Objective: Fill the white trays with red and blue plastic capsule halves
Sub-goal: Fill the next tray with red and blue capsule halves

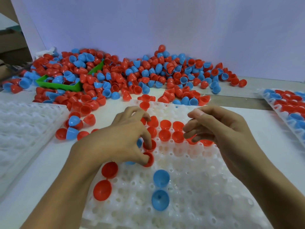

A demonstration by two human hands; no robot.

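Left hand (127,138): centre of the frame, grip curled, fingertips pinching a red half (148,159) at the tray.
Right hand (219,129): right of centre, fingers loosely curled, holding nothing.
Tray (189,195): lower centre, partly filled.
Loose pile (132,75): upper middle, on the table (272,134).

White tray (189,187), centre near: mostly bare sockets; red halves (165,129) seated open-side up across its middle rows, two reds near left edge, two blue halves (160,190) near centre. Loose pile (132,75) far. Right tray (290,106) filled red and blue. Left tray (24,126) bare.
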